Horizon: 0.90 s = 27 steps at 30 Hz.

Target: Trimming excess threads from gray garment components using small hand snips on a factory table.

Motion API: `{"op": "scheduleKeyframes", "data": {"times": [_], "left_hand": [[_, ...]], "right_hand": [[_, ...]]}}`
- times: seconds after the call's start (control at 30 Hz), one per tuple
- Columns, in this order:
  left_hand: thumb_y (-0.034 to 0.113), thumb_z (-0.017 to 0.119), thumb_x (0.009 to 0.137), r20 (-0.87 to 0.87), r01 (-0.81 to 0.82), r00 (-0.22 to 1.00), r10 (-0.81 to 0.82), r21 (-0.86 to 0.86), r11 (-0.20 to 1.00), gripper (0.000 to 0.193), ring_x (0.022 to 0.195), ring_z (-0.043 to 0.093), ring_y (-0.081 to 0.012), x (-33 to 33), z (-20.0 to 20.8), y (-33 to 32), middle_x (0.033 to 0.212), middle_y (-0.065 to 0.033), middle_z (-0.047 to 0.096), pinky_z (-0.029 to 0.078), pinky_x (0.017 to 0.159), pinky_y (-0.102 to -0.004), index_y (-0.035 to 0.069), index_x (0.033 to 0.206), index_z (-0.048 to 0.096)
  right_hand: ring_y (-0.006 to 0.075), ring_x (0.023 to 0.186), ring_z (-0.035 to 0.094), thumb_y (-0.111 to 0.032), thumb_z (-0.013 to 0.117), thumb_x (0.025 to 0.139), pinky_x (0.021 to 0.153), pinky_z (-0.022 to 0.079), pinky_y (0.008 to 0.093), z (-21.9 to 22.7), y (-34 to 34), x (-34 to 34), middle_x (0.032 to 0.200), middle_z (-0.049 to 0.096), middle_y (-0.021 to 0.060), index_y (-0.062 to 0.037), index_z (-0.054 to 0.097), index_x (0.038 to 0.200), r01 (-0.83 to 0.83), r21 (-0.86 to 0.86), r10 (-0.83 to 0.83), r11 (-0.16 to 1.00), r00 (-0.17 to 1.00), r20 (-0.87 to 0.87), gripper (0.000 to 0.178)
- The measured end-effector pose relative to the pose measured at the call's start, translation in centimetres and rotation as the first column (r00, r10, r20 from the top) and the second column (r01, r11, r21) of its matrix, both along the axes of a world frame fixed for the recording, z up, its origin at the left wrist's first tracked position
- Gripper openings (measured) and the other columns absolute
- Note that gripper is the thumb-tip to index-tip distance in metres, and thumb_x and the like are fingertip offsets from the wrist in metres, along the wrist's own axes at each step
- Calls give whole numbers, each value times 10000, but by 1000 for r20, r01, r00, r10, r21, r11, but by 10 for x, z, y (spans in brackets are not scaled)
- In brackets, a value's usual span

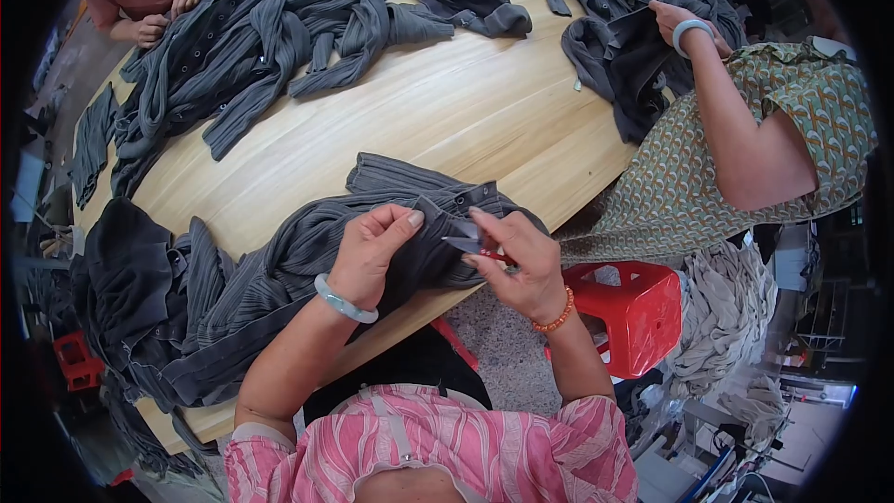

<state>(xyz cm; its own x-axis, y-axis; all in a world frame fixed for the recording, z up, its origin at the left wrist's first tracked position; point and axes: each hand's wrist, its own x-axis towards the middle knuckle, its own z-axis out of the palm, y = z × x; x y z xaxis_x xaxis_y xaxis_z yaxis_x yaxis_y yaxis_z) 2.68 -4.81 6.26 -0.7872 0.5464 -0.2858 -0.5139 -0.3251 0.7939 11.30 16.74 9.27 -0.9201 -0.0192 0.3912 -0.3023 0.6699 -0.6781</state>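
Note:
A dark grey ribbed knit garment (pixel 312 237) lies across the near edge of the wooden table. My left hand (pixel 366 250) is closed on the garment's edge, pinching it between thumb and fingers. In my right hand (pixel 526 265) is a pair of thread snips (pixel 466 244) with red on the handle. The blades point left, over the dark cloth close to the pinched edge. Whether the blade tips touch the fabric I cannot tell. Part of the snips is hidden by my right fingers.
More dark garments (pixel 279 37) spread over the far side of the wooden table (pixel 391 116), where another person's hands (pixel 168 19) rest on them. At right, a co-worker's hand (pixel 687 28) holds dark cloth. A red stool (pixel 638 317) stands beside a pale cloth heap (pixel 726 317).

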Motion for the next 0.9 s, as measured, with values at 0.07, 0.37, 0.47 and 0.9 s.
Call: {"op": "scheduleKeyframes", "data": {"times": [0.07, 0.37, 0.47, 0.9], "left_hand": [[130, 683, 1012, 4, -2, 1000, 2, -4, 1000, 125, 872, 624, -57, 1, 2, 2, 965, -11, 724, 493, 840, -219, 10, 1008, 719], [168, 701, 1010, -12, -13, 1000, 12, -65, 998, 160, 841, 579, -27, 5, 6, 1, 923, 16, 708, 459, 798, -202, 24, 948, 730], [173, 699, 1012, -9, -4, 1000, 3, -59, 998, 169, 825, 570, -22, 4, 4, 1, 903, 24, 703, 455, 777, -201, 29, 927, 728], [182, 665, 1030, 185, 8, 983, -9, 9, 1000, 199, 767, 646, -64, 0, 3, 3, 905, -31, 742, 525, 722, -225, 16, 943, 730]], "right_hand": [[249, 679, 625, -164, 836, 809, 620, 510, 361, 0, -2, 1, 832, 619, 87, -91, 692, 1302, 6, 117, -2, 993, 1000, -31, 518], [263, 672, 635, -178, 829, 818, 593, 497, 380, -5, -7, -6, 800, 622, 69, -105, 702, 1278, 16, 137, -13, 990, 1000, -17, 483], [258, 654, 631, -172, 825, 825, 578, 492, 377, -5, -7, -8, 775, 614, 66, -114, 710, 1265, 11, 139, -8, 990, 1000, -19, 459], [197, 588, 597, -92, 847, 795, 538, 464, 328, -16, -7, -3, 737, 588, 69, -76, 704, 1280, 21, 105, -21, 994, 1000, -7, 506]]}}
